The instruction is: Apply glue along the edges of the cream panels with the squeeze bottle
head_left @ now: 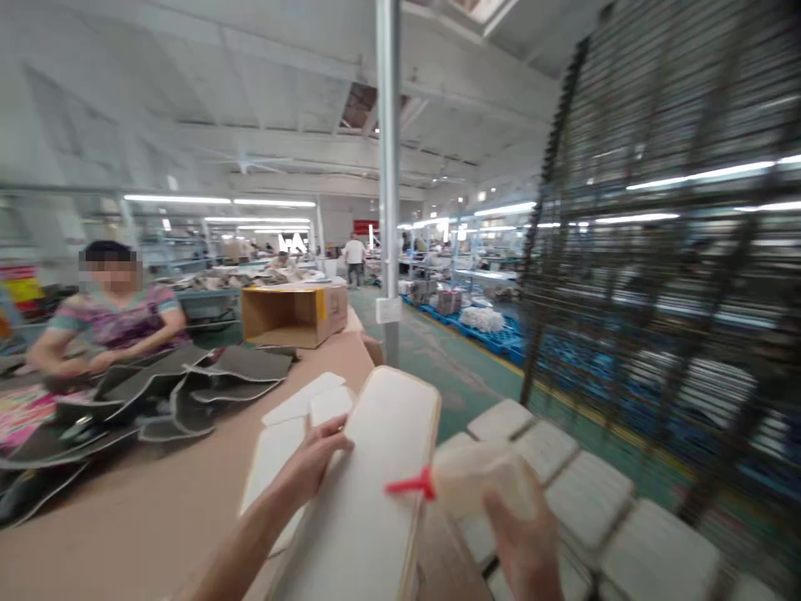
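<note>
My left hand (322, 455) has its fingers closed on the left edge of a long white panel (381, 467) with rounded corners, which lies tilted near the table's right edge. In my right hand (522, 534) is a translucent squeeze bottle (481, 480) held sideways; its red nozzle (410, 484) points left over the panel's surface. The hand and bottle are blurred by motion, and whether the tip touches the panel I cannot tell. More white panels (272, 459) lie on the table under and left of my left hand.
Grey curved sheets (181, 384) are heaped on the brown table (168, 517), by a seated person (125, 309). An open cardboard box (294, 315) sits farther back. White padded pieces (591, 497) fill the lower right, beside a tall wire rack (651, 250). A metal post (389, 167) rises ahead.
</note>
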The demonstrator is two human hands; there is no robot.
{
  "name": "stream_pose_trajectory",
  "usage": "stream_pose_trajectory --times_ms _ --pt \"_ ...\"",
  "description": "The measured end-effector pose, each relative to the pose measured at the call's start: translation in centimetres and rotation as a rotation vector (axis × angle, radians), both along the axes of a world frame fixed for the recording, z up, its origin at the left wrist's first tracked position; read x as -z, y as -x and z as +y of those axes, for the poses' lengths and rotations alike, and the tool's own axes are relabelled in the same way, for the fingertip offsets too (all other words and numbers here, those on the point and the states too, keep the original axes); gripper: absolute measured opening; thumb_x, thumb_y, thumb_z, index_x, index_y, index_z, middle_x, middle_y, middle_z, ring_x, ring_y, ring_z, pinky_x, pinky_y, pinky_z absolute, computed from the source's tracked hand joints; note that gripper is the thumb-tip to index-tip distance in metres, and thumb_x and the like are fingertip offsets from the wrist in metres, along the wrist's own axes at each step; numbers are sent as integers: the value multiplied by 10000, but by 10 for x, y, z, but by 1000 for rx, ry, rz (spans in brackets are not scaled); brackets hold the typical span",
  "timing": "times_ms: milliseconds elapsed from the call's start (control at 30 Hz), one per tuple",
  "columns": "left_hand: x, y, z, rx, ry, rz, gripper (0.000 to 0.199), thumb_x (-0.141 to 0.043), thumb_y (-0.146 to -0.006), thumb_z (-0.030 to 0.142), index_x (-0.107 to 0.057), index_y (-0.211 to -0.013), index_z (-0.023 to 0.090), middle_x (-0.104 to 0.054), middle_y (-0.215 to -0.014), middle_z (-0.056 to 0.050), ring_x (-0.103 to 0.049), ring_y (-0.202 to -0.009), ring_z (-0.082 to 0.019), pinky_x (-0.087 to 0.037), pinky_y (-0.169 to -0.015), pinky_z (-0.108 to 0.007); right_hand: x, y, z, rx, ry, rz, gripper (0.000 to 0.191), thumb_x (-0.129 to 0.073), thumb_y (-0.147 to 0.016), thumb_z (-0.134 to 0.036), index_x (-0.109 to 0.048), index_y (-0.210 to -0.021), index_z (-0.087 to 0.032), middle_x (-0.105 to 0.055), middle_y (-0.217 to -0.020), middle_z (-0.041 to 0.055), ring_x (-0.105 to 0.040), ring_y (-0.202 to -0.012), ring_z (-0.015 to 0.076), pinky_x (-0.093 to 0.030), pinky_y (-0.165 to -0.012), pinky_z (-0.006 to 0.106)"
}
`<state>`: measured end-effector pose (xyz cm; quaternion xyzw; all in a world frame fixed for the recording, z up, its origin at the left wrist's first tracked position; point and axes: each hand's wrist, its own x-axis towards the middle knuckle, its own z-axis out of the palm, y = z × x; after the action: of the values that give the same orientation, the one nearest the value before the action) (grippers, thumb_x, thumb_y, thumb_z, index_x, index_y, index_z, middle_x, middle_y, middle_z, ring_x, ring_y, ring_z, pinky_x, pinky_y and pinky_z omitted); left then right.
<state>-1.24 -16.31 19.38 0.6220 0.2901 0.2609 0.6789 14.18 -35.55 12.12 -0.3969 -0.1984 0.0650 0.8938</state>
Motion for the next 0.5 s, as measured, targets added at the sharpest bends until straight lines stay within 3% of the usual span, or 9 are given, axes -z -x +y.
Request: stream_pose_trajectory --times_ms 33,100,233,300,400,500 --pt "2 -9 -7 -25 1 38 517 -616 -534 163 -664 -1049 154 -740 -891 -31 -659 -874 -222 -507 -730 -258 6 3 -11 -24 8 15 611 -836 -547 -501 -631 -1016 -169 -673 -817 72 -642 -723 257 -531 -602 317" --pt "10 -28 -18 -100 21 116 486 -670 -524 187 -670 -1010 171 -746 -904 -28 -653 -956 -227 -516 -777 -246 15 4 -31 -11 -11 38 749 -832 -448 -604 -641 -1026 -168 -683 -826 92 -646 -718 293 -540 -607 369" --pt "34 -77 -41 0 53 188 502 -777 -481 213 -672 -972 219 -741 -996 -11 -632 -1060 -240 -548 -735 -209 20 -23 -86 194 -53 73 675 -839 -583 -396 -568 -1184 -253 -635 -1117 45 -578 -1027 232 -439 -915 337" --pt "44 -103 -66 86 89 242 523 -788 -502 192 -658 -1008 220 -744 -983 -9 -654 -1023 -230 -558 -687 -195 25 -25 -119 207 -54 93 646 -871 -520 -380 -625 -1101 -239 -665 -1015 41 -610 -923 228 -480 -831 320" --pt "53 -139 -116 151 130 266 532 -739 -567 116 -627 -1080 199 -749 -951 -17 -691 -913 -202 -561 -643 -185 40 -9 -163 151 -86 184 698 -896 -366 -486 -686 -964 -193 -667 -703 36 -598 -567 215 -492 -489 298" --pt "60 -173 -158 159 118 224 471 -683 -590 59 -641 -1042 184 -753 -909 -9 -699 -841 -169 -546 -617 -157 58 -11 -214 273 -191 318 657 -873 -433 -521 -679 -974 -203 -692 -771 52 -634 -636 233 -531 -565 328"
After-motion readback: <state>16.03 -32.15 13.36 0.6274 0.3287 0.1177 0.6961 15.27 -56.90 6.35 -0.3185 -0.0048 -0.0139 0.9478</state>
